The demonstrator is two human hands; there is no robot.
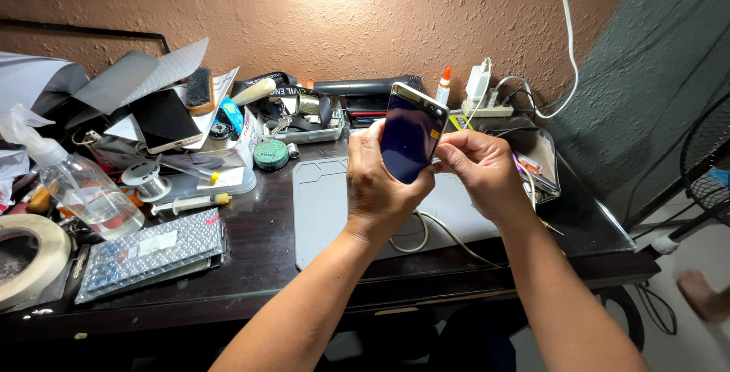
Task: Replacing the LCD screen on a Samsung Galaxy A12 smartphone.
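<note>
A smartphone [411, 132] with a dark glossy screen and a pale gold frame stands tilted above a grey work mat [323, 212]. My left hand [380, 186] wraps around its lower left side. Fingertips of my right hand [479, 170] press on the phone's right edge, near a small orange spot. A thin pale cable [437, 227] runs under my wrists across the mat.
Clutter fills the dark desk's left side: a clear spray bottle [80, 186], tape roll [26, 254], bubble-wrap pouch [152, 250], syringe [190, 203], solder spool [147, 179], another phone [166, 121]. A power strip with charger [480, 102] sits by the wall. The desk edge [608, 254] drops off at right.
</note>
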